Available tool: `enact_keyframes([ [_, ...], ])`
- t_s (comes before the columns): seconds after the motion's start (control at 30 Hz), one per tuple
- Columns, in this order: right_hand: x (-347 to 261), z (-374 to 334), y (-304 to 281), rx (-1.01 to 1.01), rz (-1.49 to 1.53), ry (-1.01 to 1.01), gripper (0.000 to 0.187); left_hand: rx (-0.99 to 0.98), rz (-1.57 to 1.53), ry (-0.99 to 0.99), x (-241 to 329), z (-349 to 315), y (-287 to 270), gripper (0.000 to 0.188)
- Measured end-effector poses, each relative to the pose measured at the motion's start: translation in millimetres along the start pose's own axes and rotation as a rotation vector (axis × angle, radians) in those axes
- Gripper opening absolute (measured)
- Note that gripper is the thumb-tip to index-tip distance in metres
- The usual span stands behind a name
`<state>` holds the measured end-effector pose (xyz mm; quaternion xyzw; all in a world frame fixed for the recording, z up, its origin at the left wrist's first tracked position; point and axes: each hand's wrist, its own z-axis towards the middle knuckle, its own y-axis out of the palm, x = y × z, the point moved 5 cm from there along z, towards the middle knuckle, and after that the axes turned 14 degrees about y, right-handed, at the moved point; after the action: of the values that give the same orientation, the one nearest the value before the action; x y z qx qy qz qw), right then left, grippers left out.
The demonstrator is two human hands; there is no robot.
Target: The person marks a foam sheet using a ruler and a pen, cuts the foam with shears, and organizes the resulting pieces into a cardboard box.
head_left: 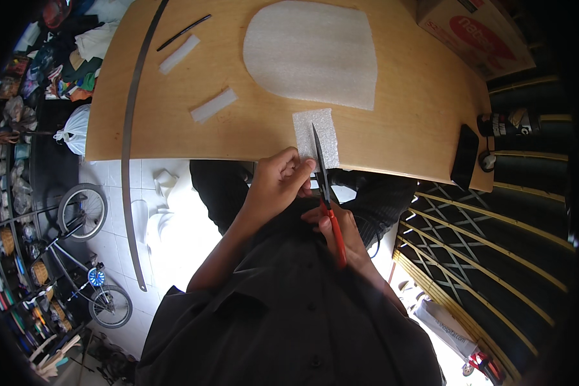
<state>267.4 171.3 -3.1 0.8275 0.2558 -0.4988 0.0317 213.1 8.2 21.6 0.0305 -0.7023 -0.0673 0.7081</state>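
Note:
My left hand (282,182) pinches the lower left edge of a small rectangular piece of white foam sheet (327,138) at the table's near edge. In my right hand (349,233) is a pair of scissors (336,235) with red handles and dark blades, pointing away from me. The blades lie over the foam piece, their tip near its middle; whether they are parted I cannot tell. Beyond it lies a large foam sheet (312,55) with a rounded left side. Two narrow foam strips, one nearer (213,105) and one farther (179,55), rest to the left.
A black pen (184,32) lies by the far strip. A long metal ruler (131,128) crosses the wooden table's (424,128) left side and overhangs its edge. At the right are a cardboard box (479,35), a dark flat object (464,157) and a can (508,122). A bicycle (77,254) stands left.

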Motion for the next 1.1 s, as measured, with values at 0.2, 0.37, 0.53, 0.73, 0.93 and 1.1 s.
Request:
enact_keyframes([
  [0.2,-9,0,3,-0.009,-0.056,0.012,0.048,0.153,0.089,0.147,17,8,-10,0.021],
  [0.37,-8,1,10,-0.012,0.007,0.017,0.040,0.243,0.049,0.154,16,9,-9,0.020],
  [0.53,-6,-1,14,0.044,0.033,0.040,0.038,0.188,0.119,0.144,10,8,-11,0.021],
  [0.73,-5,-2,16,0.067,0.066,0.045,0.038,0.169,0.118,0.141,13,9,-10,0.020],
  [0.93,-8,-1,11,0.006,0.069,0.076,0.057,0.178,0.110,0.181,4,13,-12,0.023],
  [1.1,-26,10,3,-0.025,0.148,0.010,0.078,0.069,0.089,0.162,4,17,-7,0.024],
])
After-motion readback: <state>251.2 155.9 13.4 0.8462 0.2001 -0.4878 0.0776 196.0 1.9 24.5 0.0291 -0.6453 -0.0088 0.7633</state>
